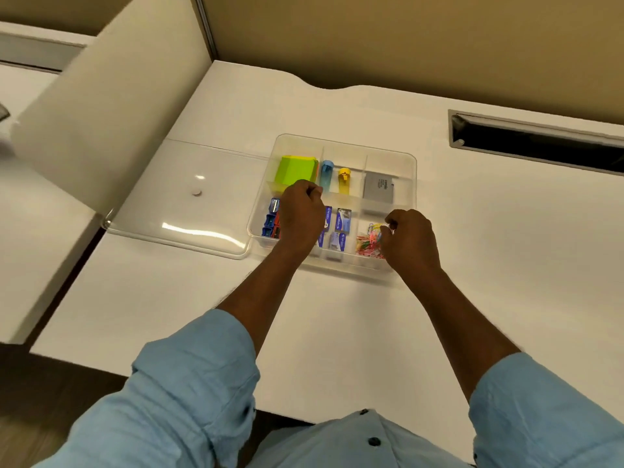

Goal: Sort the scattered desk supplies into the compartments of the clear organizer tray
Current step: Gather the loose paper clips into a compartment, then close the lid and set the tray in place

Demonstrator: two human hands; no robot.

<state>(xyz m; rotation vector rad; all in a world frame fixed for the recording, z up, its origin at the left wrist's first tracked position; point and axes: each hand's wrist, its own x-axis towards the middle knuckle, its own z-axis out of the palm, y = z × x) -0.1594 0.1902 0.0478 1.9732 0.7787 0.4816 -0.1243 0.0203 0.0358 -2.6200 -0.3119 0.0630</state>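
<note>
Plainly, we are close to the end of the sort. The tray sits on the tabletop, and each of its six compartments holds something. In the back row are green notes on the left, a blue tube and a yellow tube in the middle, and a grey box on the right. In the front row are sharpeners on the left, staple boxes in the middle and clips on the right. We see nothing loose on the bare tabletop, so we judge that only final tidying inside the tray is left, and perhaps fitting the lid.

Our left hand hangs over the front row between the sharpeners and the staple boxes. Its fingers are curled into a loose fist, and we cannot tell whether anything is inside. Our right hand is at the clip compartment with its fingers curled and the tips drawn together at the top of the pile, seemingly pinching a clip.

For room, the lid lies flat against the tray's left side, and its far corner is near the tabletop's left edge, by the partition. Bare tabletop lies open in front and to the right. The slot is well apart at the back right.
</note>
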